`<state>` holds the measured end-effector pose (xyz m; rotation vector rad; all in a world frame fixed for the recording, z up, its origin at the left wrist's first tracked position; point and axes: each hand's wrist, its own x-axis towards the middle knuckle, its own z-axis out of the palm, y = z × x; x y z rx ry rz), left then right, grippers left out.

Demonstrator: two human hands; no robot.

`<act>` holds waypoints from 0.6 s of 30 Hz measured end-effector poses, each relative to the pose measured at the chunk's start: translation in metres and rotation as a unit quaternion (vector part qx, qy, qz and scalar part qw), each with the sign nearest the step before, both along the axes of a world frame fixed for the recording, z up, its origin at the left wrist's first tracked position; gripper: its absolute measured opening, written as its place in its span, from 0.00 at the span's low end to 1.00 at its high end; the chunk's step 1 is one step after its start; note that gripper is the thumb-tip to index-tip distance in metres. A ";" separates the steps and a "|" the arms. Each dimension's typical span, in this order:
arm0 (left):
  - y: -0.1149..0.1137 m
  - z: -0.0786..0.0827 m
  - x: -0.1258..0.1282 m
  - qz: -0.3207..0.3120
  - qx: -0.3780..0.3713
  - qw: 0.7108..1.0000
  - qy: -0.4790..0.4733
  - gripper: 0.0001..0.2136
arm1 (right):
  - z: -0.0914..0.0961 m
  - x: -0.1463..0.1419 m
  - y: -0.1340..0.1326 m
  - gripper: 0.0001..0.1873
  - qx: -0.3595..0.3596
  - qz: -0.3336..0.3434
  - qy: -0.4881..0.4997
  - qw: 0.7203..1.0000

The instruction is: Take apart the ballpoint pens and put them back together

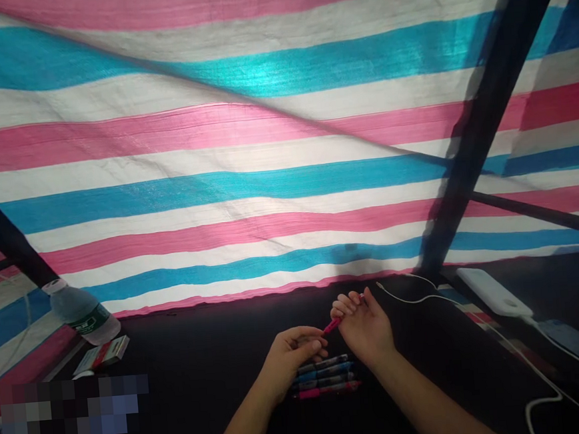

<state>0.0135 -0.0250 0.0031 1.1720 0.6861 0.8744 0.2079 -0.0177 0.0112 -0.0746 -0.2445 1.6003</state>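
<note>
A slim pink plastic marker (332, 325) is pinched by the right hand's (363, 328) closed fingers, the left hand's (291, 360) curled fingers just beside it; four slim markers (325, 377) are left lying in a row.

We log a single view, worn on the person's head and facing forward and down. A striped tarpaulin (283, 137) fills the upper frame; the dark tabletop (197, 391), left hand (291, 360) and right hand (364, 325) sit close, low and central.

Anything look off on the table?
Yes: the plastic water bottle lies tilted on its side at the left edge of the dark table, not standing upright, which looks knocked over. Nothing else stands out.
</note>
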 end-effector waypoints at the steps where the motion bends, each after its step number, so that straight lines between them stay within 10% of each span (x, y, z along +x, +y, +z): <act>1: 0.001 -0.001 0.000 -0.002 0.002 1.000 0.002 0.17 | -0.001 -0.001 0.001 0.17 -0.003 0.000 -0.002 1.000; 18: 0.011 -0.015 -0.003 0.126 0.091 0.986 0.058 0.14 | -0.011 -0.008 0.003 0.10 -0.040 0.007 -0.092 0.995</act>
